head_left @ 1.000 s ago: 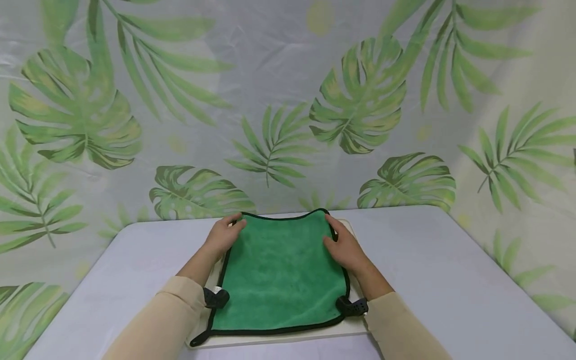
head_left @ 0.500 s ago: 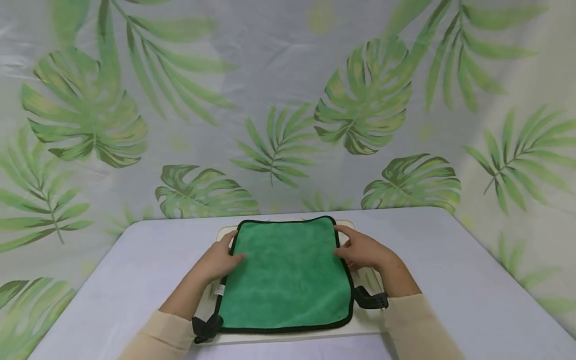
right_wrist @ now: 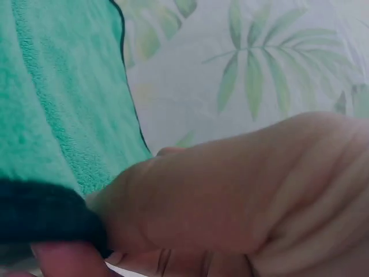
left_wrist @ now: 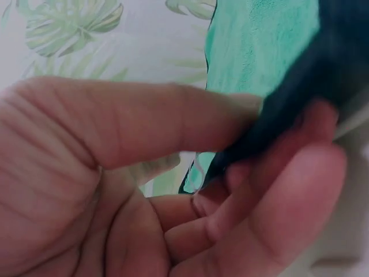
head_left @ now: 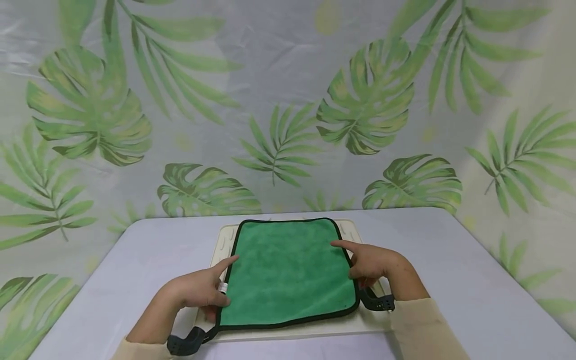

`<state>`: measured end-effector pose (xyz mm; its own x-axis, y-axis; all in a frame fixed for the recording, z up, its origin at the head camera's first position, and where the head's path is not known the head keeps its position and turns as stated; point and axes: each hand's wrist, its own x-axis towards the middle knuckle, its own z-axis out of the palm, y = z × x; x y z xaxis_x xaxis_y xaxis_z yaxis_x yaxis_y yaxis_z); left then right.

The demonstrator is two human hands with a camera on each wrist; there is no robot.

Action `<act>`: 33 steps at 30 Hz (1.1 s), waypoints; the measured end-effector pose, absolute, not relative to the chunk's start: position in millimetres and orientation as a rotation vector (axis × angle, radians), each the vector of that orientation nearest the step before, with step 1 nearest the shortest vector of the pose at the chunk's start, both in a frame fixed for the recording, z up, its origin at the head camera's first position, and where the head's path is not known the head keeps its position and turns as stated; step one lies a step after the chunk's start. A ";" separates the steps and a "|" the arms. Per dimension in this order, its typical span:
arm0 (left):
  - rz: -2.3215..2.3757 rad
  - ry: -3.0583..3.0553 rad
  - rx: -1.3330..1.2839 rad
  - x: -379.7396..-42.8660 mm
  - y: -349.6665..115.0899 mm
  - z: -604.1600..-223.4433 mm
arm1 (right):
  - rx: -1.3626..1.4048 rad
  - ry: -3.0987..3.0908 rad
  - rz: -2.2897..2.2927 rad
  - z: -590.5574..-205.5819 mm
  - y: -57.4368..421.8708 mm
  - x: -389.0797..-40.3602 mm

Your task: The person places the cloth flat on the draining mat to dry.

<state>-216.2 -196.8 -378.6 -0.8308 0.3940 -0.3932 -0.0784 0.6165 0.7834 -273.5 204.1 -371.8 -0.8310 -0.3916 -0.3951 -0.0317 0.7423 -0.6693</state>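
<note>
A green towel (head_left: 288,270) with a black border lies spread over a cream board (head_left: 227,240) with slots along its rim. At the towel's left edge, close to its front corner, my left hand (head_left: 198,290) pinches the dark border; in the left wrist view the thumb (left_wrist: 173,118) presses from above and fingers lie beneath. My right hand (head_left: 373,262) grips the opposite edge toward the front, index finger stretched over the cloth. In the right wrist view its thumb (right_wrist: 190,190) sits on the border, a fingertip below. A small white tag (head_left: 222,287) shows beside the left hand.
The board rests on a table with a white cover (head_left: 427,260). Behind it hangs a pale curtain (head_left: 279,75) printed with green leaves. A black band (head_left: 378,301) is on the right wrist, and another black band (head_left: 186,341) on the left.
Both hands have slid from the towel's far corners toward me along its side edges, the left one furthest. The far edge, held up before, now lies lower on the board.
</note>
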 end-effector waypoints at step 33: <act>1.068 2.112 0.158 -211.6 -194.2 -375.3 | -0.138 2.405 -0.744 -369.4 205.6 -263.9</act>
